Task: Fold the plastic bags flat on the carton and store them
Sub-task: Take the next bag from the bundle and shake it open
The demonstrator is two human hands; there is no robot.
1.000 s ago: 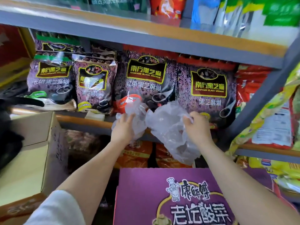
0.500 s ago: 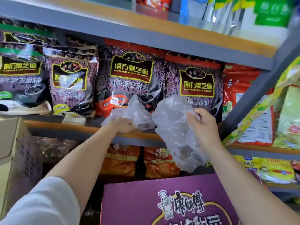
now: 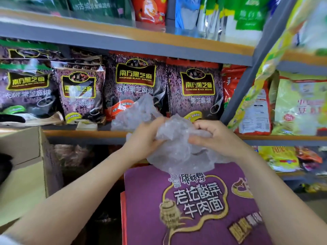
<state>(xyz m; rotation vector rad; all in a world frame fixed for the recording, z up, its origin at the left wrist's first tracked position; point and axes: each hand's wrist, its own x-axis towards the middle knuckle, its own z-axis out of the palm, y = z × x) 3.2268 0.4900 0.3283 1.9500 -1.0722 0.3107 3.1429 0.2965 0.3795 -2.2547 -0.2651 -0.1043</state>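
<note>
Currently we are gripping crumpled plastic bags (image 3: pixel 178 152) with left hand (image 3: pixel 143 138) and right hand (image 3: pixel 214 137) above the carton (image 3: pixel 194 209), possibly two bags, risking slippage.

the carton (image 3: pixel 203 209) lies nearest, low and centre, before the shelves (image 3: pixel 141 45). above its far edge both hands meet, the left hand (image 3: pixel 141 138) just left of the right hand (image 3: pixel 215 137), with the bag (image 3: pixel 177 152) between them, gripped by both and hanging down to touch the carton's far edge. a second bag (image 3: pixel 136 114) rises behind the left hand, before the sesame packs (image 3: pixel 136 85), which stand in a row on the middle shelf. right of that row, past a slanted post (image 3: pixel 247 85), stand more packs (image 3: pixel 299 103). a box (image 3: pixel 26 165) sits left of the carton, well apart. further packs (image 3: pixel 238 15) stand on the top shelf, and others lie on the low shelf behind the carton.
</note>
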